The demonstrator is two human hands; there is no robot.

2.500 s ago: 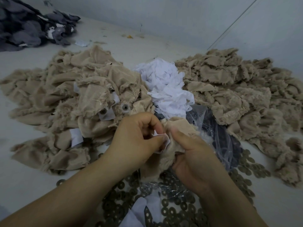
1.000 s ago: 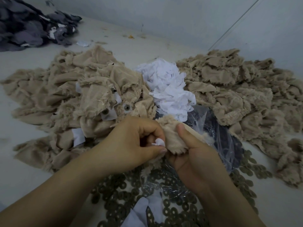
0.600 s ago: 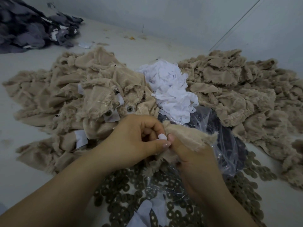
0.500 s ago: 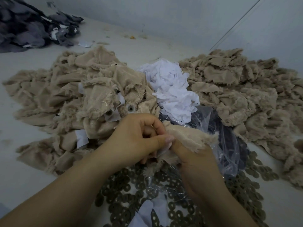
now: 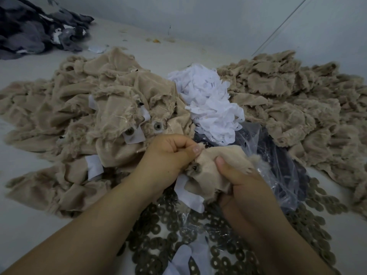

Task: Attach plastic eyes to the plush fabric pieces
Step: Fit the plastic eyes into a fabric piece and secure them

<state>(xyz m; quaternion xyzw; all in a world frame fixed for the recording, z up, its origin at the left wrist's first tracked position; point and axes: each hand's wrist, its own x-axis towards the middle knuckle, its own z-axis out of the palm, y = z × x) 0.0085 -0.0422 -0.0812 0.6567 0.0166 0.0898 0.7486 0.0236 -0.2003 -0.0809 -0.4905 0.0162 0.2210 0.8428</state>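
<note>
Pale tabletop [image 5: 25,221] under beige plush piles [image 5: 79,108], grey wall [image 5: 198,18] behind.

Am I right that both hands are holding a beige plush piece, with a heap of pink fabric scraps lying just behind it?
Not quite. In the head view the left hand and right hand do hold a beige plush piece, but the heap of scraps just behind it is white, not pink.

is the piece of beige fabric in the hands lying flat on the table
No, the beige fabric piece is bunched up between the left hand and right hand.
</note>
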